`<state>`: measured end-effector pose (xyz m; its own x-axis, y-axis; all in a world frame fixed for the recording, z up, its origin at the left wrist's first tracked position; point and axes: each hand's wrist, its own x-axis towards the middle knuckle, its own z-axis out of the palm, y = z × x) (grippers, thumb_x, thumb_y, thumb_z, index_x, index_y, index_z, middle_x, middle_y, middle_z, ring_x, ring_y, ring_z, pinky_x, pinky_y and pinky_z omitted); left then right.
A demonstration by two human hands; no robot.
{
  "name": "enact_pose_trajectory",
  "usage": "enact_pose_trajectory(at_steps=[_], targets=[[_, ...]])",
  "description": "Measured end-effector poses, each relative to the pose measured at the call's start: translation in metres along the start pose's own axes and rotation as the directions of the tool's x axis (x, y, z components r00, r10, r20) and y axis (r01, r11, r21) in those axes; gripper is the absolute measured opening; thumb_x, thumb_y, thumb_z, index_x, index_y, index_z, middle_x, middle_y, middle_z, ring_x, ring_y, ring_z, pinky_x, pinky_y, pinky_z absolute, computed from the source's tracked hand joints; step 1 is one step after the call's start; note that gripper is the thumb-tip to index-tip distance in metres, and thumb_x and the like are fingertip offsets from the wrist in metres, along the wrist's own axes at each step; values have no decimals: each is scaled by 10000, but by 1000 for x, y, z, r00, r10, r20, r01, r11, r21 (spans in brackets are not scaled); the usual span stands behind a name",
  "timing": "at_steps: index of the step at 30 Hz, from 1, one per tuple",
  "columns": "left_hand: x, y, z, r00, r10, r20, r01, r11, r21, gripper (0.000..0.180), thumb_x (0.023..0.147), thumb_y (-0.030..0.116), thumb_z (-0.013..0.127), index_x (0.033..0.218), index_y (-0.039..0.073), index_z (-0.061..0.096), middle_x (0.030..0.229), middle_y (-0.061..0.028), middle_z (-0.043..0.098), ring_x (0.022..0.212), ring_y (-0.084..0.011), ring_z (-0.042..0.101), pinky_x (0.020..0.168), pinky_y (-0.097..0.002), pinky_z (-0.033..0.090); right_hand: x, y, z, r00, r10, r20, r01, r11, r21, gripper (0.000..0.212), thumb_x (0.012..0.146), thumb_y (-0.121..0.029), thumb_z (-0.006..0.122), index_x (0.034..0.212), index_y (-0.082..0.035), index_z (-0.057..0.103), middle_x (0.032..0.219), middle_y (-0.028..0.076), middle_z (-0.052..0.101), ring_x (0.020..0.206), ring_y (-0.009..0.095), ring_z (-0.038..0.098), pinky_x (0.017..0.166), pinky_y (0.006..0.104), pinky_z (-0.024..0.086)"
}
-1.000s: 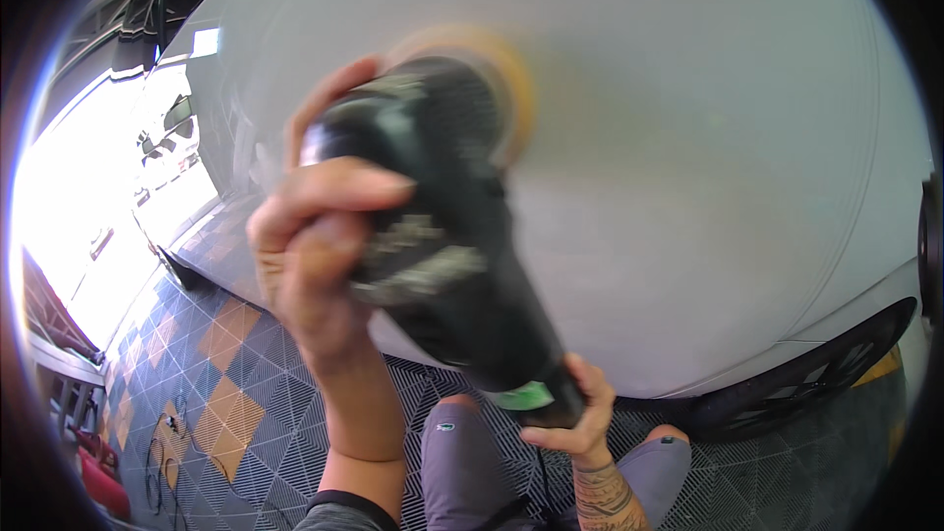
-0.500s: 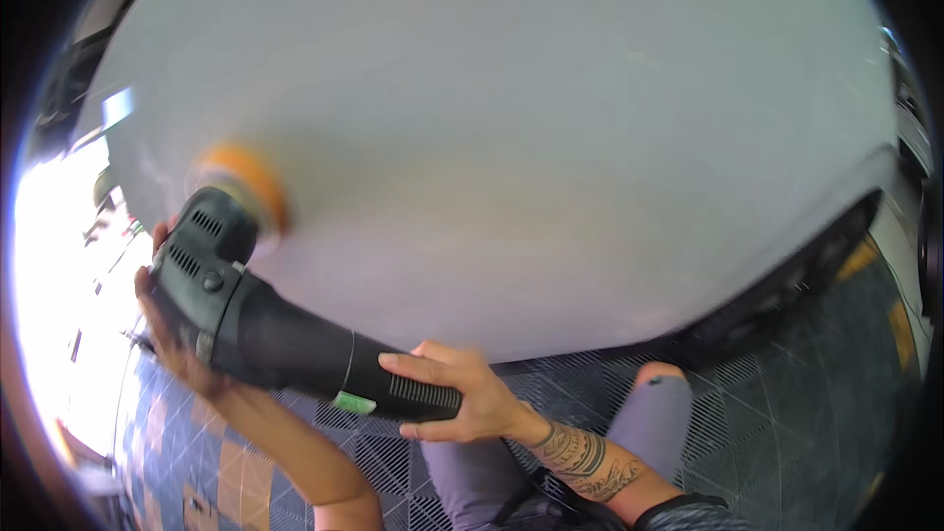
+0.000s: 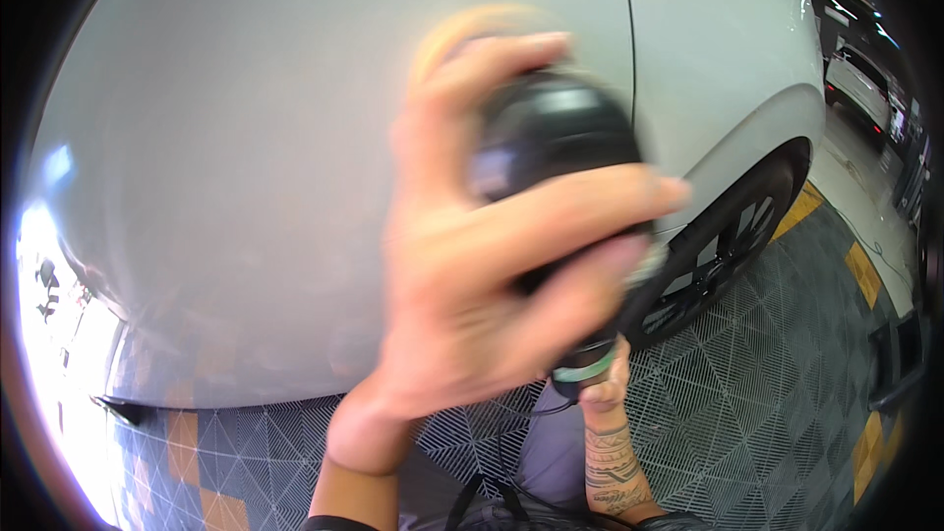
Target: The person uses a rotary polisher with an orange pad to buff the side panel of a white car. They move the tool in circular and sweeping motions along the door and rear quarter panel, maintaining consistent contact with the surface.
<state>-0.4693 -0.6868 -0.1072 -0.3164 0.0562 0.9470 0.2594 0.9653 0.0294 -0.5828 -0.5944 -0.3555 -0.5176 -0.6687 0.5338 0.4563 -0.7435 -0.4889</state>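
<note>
A black power polisher (image 3: 565,128) stands nearly upright in the middle, its head toward the far side. Its orange pad (image 3: 442,44), smeared by motion, lies at the silver-grey car panel (image 3: 246,157); my hand hides much of the contact. My left hand (image 3: 457,265) is wrapped over the polisher's head, fingers spread around the black housing and slightly blurred. Lower down, my right hand (image 3: 607,379) grips the rear end of the handle, beside a green band. Most of the handle is hidden behind my left hand.
A dark panel gap (image 3: 630,39) runs down the car body. To its right is a wheel (image 3: 723,246) in its arch. Below lies a grey floor of ribbed tiles (image 3: 757,383) with yellow ones. Another car (image 3: 858,84) stands far right; bright light enters at left.
The polisher has gone from lying slantwise at the left to nearly upright in the middle. My left hand now covers its head. The view has shifted, bringing the wheel and panel gap into sight.
</note>
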Motion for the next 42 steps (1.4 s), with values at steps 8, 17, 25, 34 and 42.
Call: enact_pose_trajectory(at_steps=[8,17,25,34,42], targets=[[-13,24,87,991,-73,-111,55,986,-155,126,599,26,683,711,-4,636,1218,-295,419,1233,-512,347,615,-446,575,-44,10,-72,989,110,-103,-105,993,57,947,544,-199,843,1371,9,431,1229,177,590,1116,309,598,965,457,505],[-122,23,-139,911,-262,-319,309,946,103,364,604,269,684,926,121,768,1320,-248,455,1236,-438,455,1018,-534,407,-45,96,53,944,285,169,-213,912,-351,978,495,-266,961,1307,65,528,1223,179,628,1113,258,614,1016,372,439],[-223,10,-322,706,-265,-656,191,964,-184,424,791,190,555,1187,48,603,1480,-261,345,1310,-418,436,1045,-547,443,-23,167,212,724,281,630,81,872,-483,814,638,-207,895,1340,13,546,1011,116,661,866,193,626,810,304,498],[-290,16,-299,594,-417,-688,152,898,-414,388,864,174,472,1243,148,553,1518,-173,316,1302,-454,434,956,-664,473,-24,150,184,671,434,600,137,723,-677,825,639,-231,855,1389,-107,534,829,74,600,716,208,586,709,319,503],[-208,25,-114,801,-356,-482,348,931,-110,182,713,308,766,859,223,699,1372,-206,422,1365,-534,285,1077,-660,322,-19,76,42,850,378,368,-66,768,-637,769,523,-188,894,1229,-29,633,1136,157,685,1037,262,670,929,323,490]])
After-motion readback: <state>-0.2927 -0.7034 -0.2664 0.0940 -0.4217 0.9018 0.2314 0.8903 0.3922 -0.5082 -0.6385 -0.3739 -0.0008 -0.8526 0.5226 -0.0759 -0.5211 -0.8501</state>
